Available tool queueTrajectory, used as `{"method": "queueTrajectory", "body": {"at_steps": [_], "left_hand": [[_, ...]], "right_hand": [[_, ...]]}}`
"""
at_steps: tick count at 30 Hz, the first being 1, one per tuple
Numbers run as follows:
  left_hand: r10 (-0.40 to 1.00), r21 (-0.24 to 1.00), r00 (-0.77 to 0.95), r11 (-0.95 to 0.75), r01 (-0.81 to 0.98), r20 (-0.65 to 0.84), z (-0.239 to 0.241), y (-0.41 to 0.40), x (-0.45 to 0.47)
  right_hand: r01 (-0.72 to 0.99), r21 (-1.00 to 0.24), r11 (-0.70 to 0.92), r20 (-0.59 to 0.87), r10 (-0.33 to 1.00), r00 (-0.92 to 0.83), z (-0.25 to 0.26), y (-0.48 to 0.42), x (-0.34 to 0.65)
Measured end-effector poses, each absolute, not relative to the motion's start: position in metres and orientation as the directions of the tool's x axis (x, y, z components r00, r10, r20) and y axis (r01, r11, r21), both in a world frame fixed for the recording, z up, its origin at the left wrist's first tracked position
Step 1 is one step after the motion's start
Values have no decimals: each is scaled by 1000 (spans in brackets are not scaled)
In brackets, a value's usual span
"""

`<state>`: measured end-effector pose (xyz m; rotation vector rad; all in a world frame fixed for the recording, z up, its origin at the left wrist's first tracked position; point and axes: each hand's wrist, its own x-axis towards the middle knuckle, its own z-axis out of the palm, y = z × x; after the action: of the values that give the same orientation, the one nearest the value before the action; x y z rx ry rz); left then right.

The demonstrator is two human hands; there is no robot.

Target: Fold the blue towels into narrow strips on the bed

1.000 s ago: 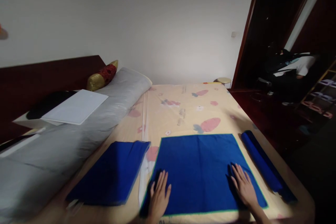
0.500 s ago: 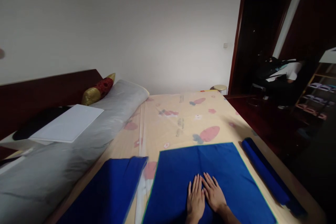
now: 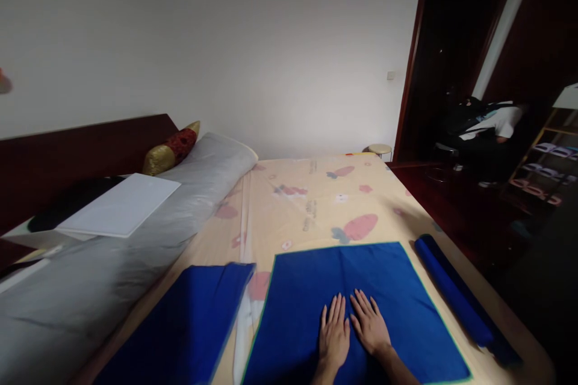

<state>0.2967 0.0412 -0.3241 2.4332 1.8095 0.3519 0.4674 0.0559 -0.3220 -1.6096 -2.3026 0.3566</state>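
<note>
A blue cloth (image 3: 383, 277) with a thin green edge lies spread flat on the bed in front of me. My left hand (image 3: 333, 335) and my right hand (image 3: 371, 327) rest palm down on its near middle, side by side, fingers stretched out and nearly touching. Neither hand holds anything. A folded blue cloth (image 3: 189, 325) lies to the left of the spread one. A rolled blue cloth (image 3: 456, 296) lies to its right, near the bed's edge.
The bed (image 3: 311, 198) has a cream sheet with pink prints. A long grey bolster (image 3: 112, 264) runs along the left, with a white board (image 3: 120, 213) and a red and gold cushion (image 3: 171, 147) behind. A dark doorway (image 3: 447, 66), a small stool (image 3: 379, 149) and shelves (image 3: 548, 162) stand to the right.
A second ago my hands lay wide apart near the cloth's lower corners. They slid together to its middle. Since half a second ago they have barely shifted.
</note>
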Motion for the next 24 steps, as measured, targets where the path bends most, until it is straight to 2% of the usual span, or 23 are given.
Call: {"method": "queueTrajectory", "body": {"at_steps": [6, 15, 20, 22, 24], "left_hand": [[972, 157, 216, -228, 961, 93, -309, 43, 266], [985, -31, -145, 148, 988, 97, -306, 19, 135], [983, -71, -122, 133, 989, 141, -302, 12, 117], [978, -48, -93, 103, 993, 187, -299, 17, 134], [976, 1, -28, 29, 1000, 214, -295, 27, 160]], "right_hand": [[905, -335, 262, 151, 963, -223, -330, 62, 503], [969, -245, 19, 197, 980, 31, -354, 53, 622], [974, -225, -25, 246, 966, 82, -359, 48, 636], [974, -228, -14, 270, 960, 77, -352, 51, 615], [967, -247, 63, 263, 965, 5, -342, 55, 585]]}}
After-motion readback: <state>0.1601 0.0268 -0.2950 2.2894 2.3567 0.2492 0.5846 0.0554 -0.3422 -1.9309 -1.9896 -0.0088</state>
